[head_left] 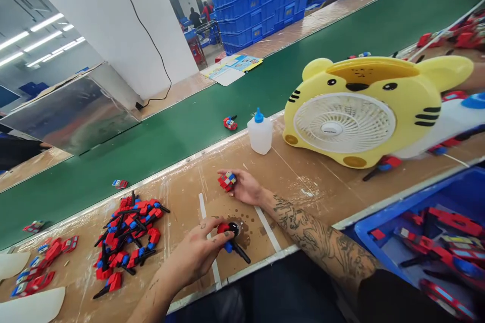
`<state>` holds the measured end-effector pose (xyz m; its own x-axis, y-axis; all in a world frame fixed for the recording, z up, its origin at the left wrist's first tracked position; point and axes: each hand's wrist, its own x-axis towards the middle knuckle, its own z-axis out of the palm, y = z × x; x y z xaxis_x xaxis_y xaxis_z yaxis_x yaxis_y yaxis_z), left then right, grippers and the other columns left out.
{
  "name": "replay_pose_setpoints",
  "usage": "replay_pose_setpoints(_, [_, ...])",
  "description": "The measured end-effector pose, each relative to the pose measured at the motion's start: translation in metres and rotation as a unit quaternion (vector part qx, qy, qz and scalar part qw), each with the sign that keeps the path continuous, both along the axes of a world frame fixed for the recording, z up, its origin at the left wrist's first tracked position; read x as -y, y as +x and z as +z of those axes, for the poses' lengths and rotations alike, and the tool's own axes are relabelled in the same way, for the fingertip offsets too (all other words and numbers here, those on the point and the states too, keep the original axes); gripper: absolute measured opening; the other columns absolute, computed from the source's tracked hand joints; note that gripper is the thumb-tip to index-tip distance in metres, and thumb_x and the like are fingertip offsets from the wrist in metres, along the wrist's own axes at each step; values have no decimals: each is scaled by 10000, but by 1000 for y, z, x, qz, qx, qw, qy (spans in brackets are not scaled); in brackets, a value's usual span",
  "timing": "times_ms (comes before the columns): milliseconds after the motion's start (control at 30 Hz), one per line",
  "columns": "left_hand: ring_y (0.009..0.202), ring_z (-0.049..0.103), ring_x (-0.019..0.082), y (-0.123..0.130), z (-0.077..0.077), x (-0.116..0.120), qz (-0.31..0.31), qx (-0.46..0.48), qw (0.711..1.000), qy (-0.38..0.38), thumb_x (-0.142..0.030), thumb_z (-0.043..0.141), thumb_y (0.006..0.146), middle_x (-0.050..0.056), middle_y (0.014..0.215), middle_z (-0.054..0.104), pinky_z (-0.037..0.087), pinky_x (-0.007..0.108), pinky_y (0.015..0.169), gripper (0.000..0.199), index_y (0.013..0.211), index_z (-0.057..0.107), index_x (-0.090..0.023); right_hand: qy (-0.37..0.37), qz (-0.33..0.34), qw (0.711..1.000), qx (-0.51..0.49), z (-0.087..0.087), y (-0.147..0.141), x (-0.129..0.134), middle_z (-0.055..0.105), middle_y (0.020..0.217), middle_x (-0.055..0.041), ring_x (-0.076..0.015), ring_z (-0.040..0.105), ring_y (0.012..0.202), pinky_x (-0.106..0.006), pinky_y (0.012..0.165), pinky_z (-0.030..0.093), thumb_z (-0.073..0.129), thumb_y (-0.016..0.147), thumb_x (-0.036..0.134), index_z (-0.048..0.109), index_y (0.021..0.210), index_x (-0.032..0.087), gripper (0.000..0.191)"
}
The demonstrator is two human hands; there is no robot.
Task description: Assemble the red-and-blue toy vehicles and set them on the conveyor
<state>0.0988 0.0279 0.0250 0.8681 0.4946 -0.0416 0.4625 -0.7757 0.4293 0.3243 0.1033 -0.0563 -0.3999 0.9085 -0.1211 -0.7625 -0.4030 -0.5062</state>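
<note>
My left hand (204, 247) pinches a toy part (228, 246) in red and blue with a black rod sticking out toward the table's front edge. It is over a small round spot of clear liquid (239, 226), with wet drops on the brown table around it; whether part and liquid touch I cannot tell. Further back, my right hand (246, 187) lies palm up, its fingers around a small blocky toy piece (227, 180) of red, white, blue and yellow. Left of my hands sits a heap of similar red and blue parts with black rods (131, 232).
A white squeeze bottle (260, 135) with a blue tip and a yellow animal-faced fan (356, 111) stand behind my right arm. A green conveyor belt (182, 136) runs along the back, carrying a few toy pieces. At right is a blue bin (367, 234) of toy parts.
</note>
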Motion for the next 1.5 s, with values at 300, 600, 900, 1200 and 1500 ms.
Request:
replay_pose_setpoints(300, [1177, 496, 261, 21, 8, -6, -84, -105, 989, 68, 22, 431, 816, 81, 1341, 524, 491, 423, 982, 703, 1407, 488, -355, 64, -116, 989, 66, 9, 7, 0, 740, 949, -30, -125, 666, 761, -206, 618, 453, 903, 592, 285, 689, 1013, 202, 480])
replay_pose_setpoints(600, [1208, 519, 248, 8, 4, -12, 25, 49, 995, -84, -146, 491, 941, 111, 1316, 553, 448, 402, 1028, 380, 1270, 613, -291, 90, -107, 989, 50, 13, 13, 0, 728, 1064, -46, -163, 675, 929, -263, 787, 523, 911, 556, 223, 707, 1018, 203, 506])
replay_pose_setpoints(900, [1067, 635, 257, -4, -31, -33, 354, 455, 770, -273, -384, 817, 730, 101, 1133, 687, 482, 408, 991, 479, 1152, 674, -206, 211, -66, 963, 154, 2, 2, 6, 693, 1117, -67, -205, 668, 1027, -347, 898, 528, 925, 553, 186, 603, 1151, 216, 680])
replay_pose_setpoints(1200, [1063, 653, 253, 9, -38, -47, 381, 477, 741, -278, -358, 848, 691, 110, 1136, 710, 487, 393, 981, 511, 1148, 692, -188, 311, -68, 915, 249, -3, -5, 12, 680, 1136, -70, -220, 654, 1066, -391, 974, 489, 884, 663, 256, 554, 1209, 225, 639])
replay_pose_setpoints(1500, [1156, 606, 278, 33, -32, -49, 374, 383, 835, -128, -379, 704, 834, 117, 1232, 656, 464, 397, 1020, 426, 1216, 662, -196, 368, -166, 781, 477, 6, -1, 18, 676, 1189, -65, -252, 640, 1053, -429, 959, 502, 799, 772, 340, 584, 1245, 267, 525])
